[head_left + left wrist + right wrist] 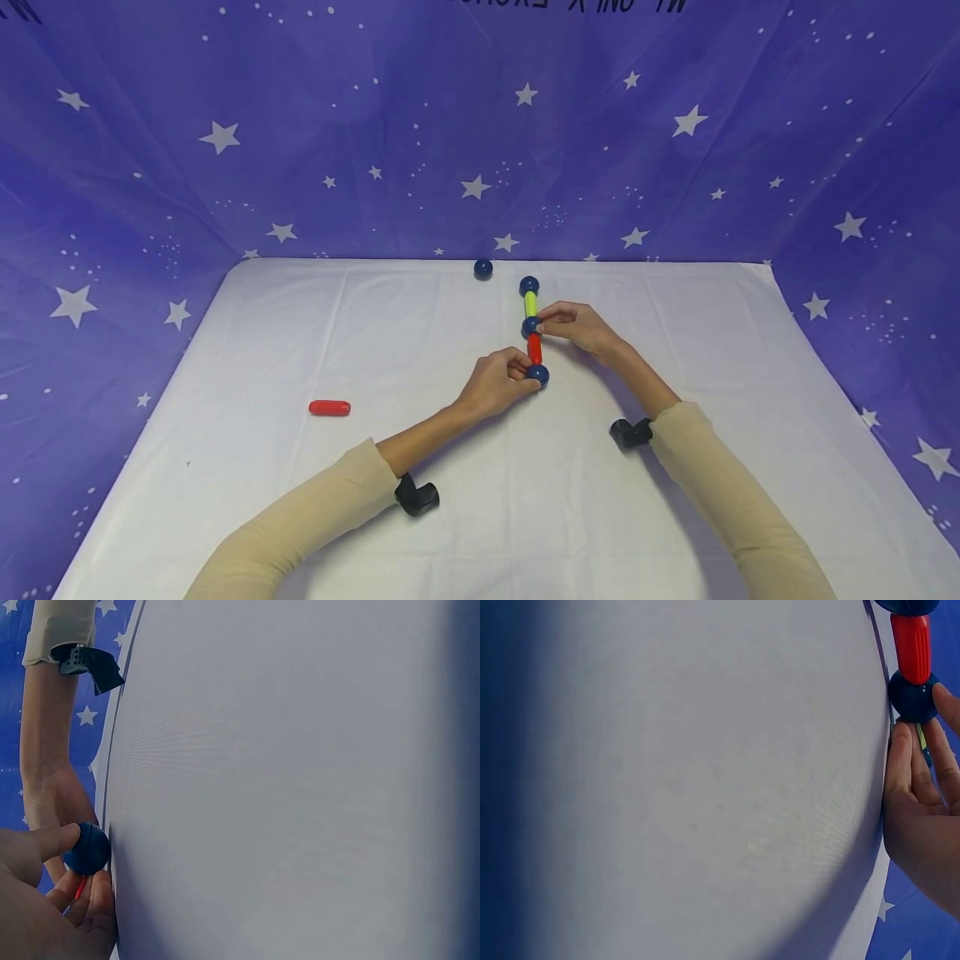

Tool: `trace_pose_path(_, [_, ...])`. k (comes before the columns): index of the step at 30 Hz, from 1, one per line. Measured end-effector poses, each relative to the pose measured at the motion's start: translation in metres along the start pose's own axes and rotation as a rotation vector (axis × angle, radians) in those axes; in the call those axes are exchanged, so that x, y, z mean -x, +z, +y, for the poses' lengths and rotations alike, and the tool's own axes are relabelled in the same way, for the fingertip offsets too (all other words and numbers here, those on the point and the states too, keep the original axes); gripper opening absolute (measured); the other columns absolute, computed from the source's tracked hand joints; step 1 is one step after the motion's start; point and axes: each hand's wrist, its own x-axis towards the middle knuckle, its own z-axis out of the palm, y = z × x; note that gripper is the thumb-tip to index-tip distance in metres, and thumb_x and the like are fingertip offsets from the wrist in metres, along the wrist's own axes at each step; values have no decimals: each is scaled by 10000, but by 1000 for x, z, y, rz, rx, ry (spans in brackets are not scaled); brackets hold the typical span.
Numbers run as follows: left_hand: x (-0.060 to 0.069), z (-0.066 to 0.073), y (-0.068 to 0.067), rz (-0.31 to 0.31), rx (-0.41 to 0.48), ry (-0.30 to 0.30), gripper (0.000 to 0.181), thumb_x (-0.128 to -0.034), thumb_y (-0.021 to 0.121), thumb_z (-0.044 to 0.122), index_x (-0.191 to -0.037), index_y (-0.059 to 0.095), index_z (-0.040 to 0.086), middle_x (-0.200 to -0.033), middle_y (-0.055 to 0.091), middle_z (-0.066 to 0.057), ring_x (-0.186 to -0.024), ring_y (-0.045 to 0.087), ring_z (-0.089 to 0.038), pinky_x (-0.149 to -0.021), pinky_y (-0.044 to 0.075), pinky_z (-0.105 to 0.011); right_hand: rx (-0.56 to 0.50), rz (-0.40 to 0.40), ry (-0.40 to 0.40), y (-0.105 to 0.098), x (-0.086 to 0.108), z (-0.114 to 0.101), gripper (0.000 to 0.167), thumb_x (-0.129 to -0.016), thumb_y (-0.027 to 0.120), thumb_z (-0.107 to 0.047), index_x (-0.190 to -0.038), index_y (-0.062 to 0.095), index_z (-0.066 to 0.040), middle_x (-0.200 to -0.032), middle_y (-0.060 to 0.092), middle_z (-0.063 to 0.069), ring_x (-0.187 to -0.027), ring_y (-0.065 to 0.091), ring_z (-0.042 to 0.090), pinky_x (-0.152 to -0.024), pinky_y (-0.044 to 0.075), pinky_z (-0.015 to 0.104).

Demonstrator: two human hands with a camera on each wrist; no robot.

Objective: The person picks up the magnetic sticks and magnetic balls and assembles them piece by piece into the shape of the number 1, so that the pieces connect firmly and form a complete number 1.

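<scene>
A straight chain lies on the white table, made of blue balls joined by rods. At its far end is a blue ball [529, 286], then a yellow-green rod [531, 304], a middle blue ball [531, 326], a red rod [535, 349] and a near blue ball [537, 376]. My left hand [497, 383] pinches the near ball between thumb and fingers, as the left wrist view also shows. With thumb and fingertips my right hand [577, 327] holds the middle ball from the right; in the right wrist view the red rod [911, 649] meets that ball.
A loose red rod [329, 408] lies on the left part of the white table [420, 333]. One loose blue ball [483, 269] sits near the back edge. Behind and at the sides hangs a purple star-printed cloth [420, 125]. Black wrist cameras stick out below both sleeves.
</scene>
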Motion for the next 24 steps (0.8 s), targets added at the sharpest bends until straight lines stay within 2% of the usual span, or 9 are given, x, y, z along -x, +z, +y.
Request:
trace_pose_path(9, [-2,1,-1,-7,-8,-6,249,-859,785,71,-1058,664,-17,-905,716,-74,-809,670,-129,-702,518,-205,6,12,-4,2,1,-1,392,-899,765,-177,-1248,651,-39,-1156,702,119,-1196,566,304,-1102,301,529])
trace_pose_path(17, [-4,0,-1,-2,-11,-11,251,-860,784,70,-1062,660,-14,-907,707,-67,-813,664,-140,-696,517,-206,4,24,-4,4,-1,0,377,-898,763,-155,-1247,655,-59,-1180,691,126,-1193,577,281,-1105,320,493])
trace_pose_path(24, [-3,0,-3,-9,-11,-13,264,-863,773,64,-1089,662,-17,-939,715,-77,-850,675,-155,-740,535,-228,6,27,-3,5,1,-2,372,-904,757,-152,-1250,653,-62,-1205,680,127,-1206,571,282,-1109,327,487])
